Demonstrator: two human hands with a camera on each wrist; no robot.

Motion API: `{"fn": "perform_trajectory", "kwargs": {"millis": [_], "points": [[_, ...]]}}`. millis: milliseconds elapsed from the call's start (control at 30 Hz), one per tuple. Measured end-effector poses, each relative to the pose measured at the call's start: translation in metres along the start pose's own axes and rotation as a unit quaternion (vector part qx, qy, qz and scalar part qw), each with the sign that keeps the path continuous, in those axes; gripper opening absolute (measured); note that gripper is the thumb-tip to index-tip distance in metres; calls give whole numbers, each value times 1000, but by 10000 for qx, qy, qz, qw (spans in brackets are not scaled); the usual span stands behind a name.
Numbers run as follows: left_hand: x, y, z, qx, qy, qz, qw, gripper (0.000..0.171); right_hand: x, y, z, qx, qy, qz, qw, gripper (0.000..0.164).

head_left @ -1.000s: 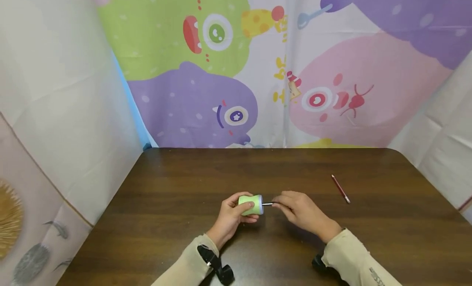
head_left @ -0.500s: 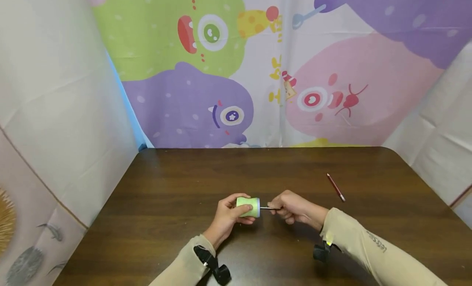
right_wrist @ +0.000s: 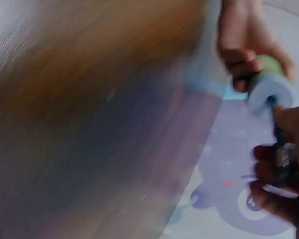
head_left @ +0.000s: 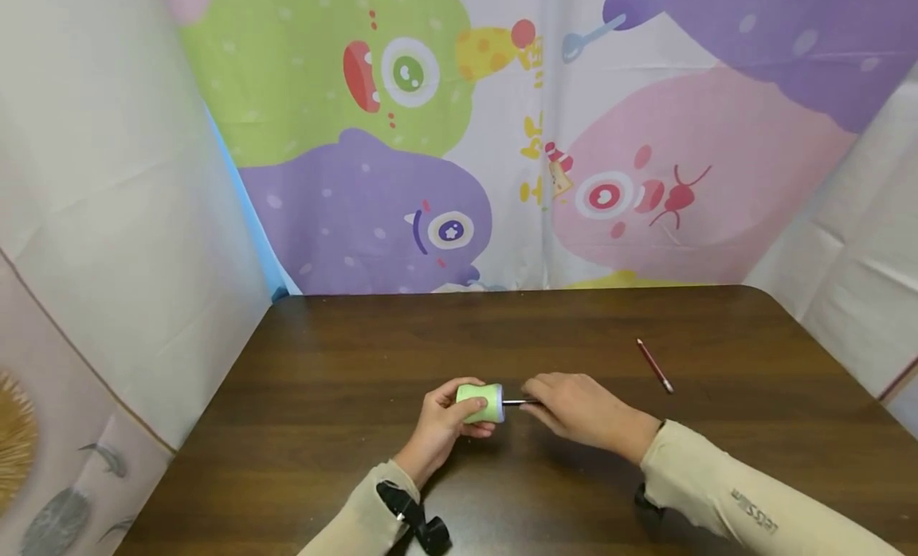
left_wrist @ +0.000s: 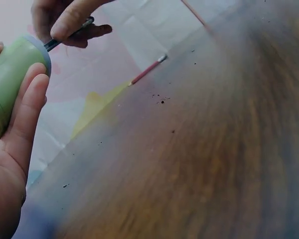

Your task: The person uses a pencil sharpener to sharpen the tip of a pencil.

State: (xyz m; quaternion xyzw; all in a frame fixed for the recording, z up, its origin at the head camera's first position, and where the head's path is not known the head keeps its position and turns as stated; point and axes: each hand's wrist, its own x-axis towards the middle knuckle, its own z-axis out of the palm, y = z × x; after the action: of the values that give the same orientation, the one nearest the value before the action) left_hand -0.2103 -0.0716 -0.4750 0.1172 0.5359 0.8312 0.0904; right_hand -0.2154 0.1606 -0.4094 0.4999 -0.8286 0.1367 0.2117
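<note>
we see the right hand (head_left: 582,413) pinching the dark rod between thumb and fingers, while the left hand (head_left: 441,419) grips the green cylinder (head_left: 490,393), thumb laid over its near side. the cylinder is held on its side above the table, its lavender end (head_left: 500,403) facing the right hand, and the dark rod (head_left: 518,402) runs into the opening in that end. whether the rod is being pushed, turned or drawn out, we cannot tell. to do this well, we would hold the cylinder firmly without squeezing, line the rod up with the middle of the opening, and apply light, even force, since a sideways tilt might bind or snap it.

around them, the largest thing is the printed backdrop (head_left: 512,221) behind the table, with cartoon creatures lying sideways. next comes the dark wooden table (head_left: 402,341). a black wrist camera (head_left: 433,534) hangs below the left sleeve; we judge it could bump the tabletop if that arm sinks. beyond the right hand, well apart from it, a red pencil (head_left: 654,366) lies slantwise, out of the way unless the right arm swings outward. smallest are the dark specks (left_wrist: 162,102) in the left wrist view, perhaps crumbs or marks on the lens.
</note>
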Motion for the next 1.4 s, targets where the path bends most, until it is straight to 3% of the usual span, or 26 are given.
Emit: {"fn": "perform_trajectory", "kwargs": {"millis": [100,167,233,300,367,400,467,533,600,633,667,700,733,767,800,833,900,933,967,1000,1033,1067,1100,1200,1300,1400], "points": [[0,-1,0,-108,110,59,9999,23,-1,6,8,-617,633,-744,9933,26],[1,-1,0,-145,177,120,9997,22,-1,7,15,-648,814,-778,9915,32],[1,-1,-1,-171,240,151,9995,22,0,5,21,-210,753,-416,9961,24],[2,-2,-1,-141,281,127,9994,23,1,2,25,660,476,364,9960,16],[2,-2,-1,-106,318,63,9994,24,5,1,25,1800,116,1349,9743,15],[2,-2,-1,-86,334,36,9994,26,7,1,24,2484,-102,1882,9501,18],[2,-2,-1,-39,340,7,9994,30,12,2,21,3769,-537,2929,8771,24],[2,-2,-2,-20,292,29,9996,36,16,6,18,4766,-1012,3729,7896,30],[1,-2,-2,38,174,89,9998,42,18,10,16,5572,-1598,4296,6924,32],[0,-1,-2,82,92,113,9999,43,18,13,15,5825,-1885,4463,6526,32],[0,-1,-2,117,19,137,9998,45,18,15,14,6001,-2153,4578,6197,31],[-1,-1,-2,157,-33,155,9998,45,18,17,14,6121,-2390,4635,5945,30],[-1,-1,-1,196,-60,175,9996,45,18,19,13,6172,-2563,4638,5816,29],[-1,-2,-1,250,-69,189,9995,45,17,20,13,6158,-2625,4589,5843,30],[0,-2,-1,264,-55,182,9995,45,17,21,12,6054,-2574,4476,6057,30],[0,-2,0,275,-18,170,9995,44,16,21,11,5850,-2478,4271,6434,31],[1,-2,0,258,104,140,9995,41,16,19,10,5024,-2129,3507,7611,27],[1,-2,1,245,164,114,9995,39,16,17,9,4376,-1931,2993,8256,24],[1,-1,1,207,211,90,9995,36,16,15,7,3625,-1724,2438,8829,20],[1,-1,2,163,255,68,9995,32,16,13,6,2844,-1525,1870,9279,16],[1,-1,2,144,289,45,9995,28,15,12,5,2124,-1320,1332,9590,12],[1,-1,2,113,303,31,9995,25,15,11,4,1461,-1103,813,9797,10],[1,-1,2,77,310,17,9995,23,14,10,3,934,-955,367,9904,11],[1,-2,2,22,293,-2,9996,20,10,11,2,-97,-564,-455,9973,20],[1,-2,2,-28,274,44,9996,20,8,13,7,-296,-324,-490,9978,21],[1,-3,3,-57,277,53,9996,22,7,11,13,530,-375,200,9977,21]]}}
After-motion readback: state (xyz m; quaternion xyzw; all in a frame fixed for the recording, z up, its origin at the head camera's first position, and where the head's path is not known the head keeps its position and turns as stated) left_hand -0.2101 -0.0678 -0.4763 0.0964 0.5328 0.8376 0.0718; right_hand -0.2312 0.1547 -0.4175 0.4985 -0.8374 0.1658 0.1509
